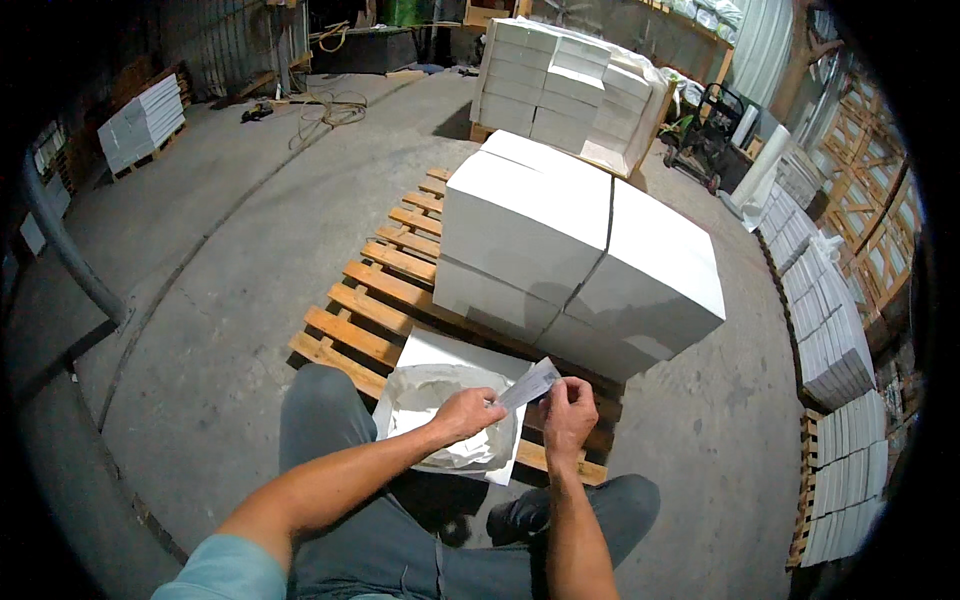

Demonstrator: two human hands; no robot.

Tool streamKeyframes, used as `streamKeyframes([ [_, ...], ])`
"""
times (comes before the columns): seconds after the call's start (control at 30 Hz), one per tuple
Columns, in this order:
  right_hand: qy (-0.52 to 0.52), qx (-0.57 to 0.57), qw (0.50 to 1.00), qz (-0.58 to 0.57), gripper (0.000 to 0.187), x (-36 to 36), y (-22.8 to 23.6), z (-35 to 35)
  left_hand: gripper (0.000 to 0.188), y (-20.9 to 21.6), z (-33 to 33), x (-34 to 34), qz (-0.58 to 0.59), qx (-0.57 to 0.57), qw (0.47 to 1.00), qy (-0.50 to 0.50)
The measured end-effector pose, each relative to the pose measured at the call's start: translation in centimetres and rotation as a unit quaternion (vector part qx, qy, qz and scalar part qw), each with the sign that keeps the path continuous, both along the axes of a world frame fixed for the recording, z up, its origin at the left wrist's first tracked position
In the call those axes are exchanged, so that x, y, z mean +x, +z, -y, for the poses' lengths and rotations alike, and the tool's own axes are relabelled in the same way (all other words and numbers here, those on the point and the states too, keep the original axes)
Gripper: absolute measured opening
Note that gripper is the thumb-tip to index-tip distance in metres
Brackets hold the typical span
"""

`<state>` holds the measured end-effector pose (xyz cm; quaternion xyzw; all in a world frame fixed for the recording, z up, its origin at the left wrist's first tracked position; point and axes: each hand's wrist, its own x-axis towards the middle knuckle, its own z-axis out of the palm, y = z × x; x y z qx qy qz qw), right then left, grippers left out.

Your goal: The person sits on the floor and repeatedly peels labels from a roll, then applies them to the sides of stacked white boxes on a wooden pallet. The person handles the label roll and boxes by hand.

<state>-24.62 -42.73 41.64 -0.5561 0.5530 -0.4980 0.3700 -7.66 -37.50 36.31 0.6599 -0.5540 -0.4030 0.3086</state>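
Here's the left hand, thumb and fingers closed on the lower-left end of a paper strip, and up at the other end the right hand has it too, fingertips bent inward, pinching its edge. So the strip is stretched out between the two, tilted up toward the right, printed side showing, the print too small to make out. Straight below, between the knees, sits a translucent plastic container, white scraps piled inside, resting on a white slab, and that slab lies over the near end of a wooden pallet. Look just beyond the hands: a big stack of white blocks fills the pallet's right side, a dark line running down across it, shadows falling on the near face. Further back, another white stack stands in a wooden surround, with a black wheeled frame to its right. Down the right flank, rows of white slabs; far left, a smaller leaning stack, and a loose hose coils across the concrete floor.
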Motion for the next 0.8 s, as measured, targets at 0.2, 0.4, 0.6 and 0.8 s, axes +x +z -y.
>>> streamKeyframes([
  [0.2, -0.013, 0.079, 0.987, 0.141, 0.016, -1.4, -0.4, 1.0, 0.04, -0.3, -0.1, 0.4, -0.003, -0.031, 0.999, 0.014],
  [0.4, -0.022, 0.136, 0.971, 0.196, 0.016, -2.5, -1.4, 1.6, 0.037, 1.9, 0.3, 1.0, -0.091, 0.023, 0.994, 0.057],
  [0.6, 0.02, 0.213, 0.941, 0.263, 0.017, -2.6, -2.8, 2.5, 0.027, 3.3, 2.2, 3.3, -0.159, 0.04, 0.983, 0.084],
  [0.8, 0.063, 0.319, 0.889, 0.322, 0.021, -1.1, -4.1, 7.1, 0.028, 5.4, 8.4, 7.5, -0.06, 0.021, 0.997, 0.049],
])
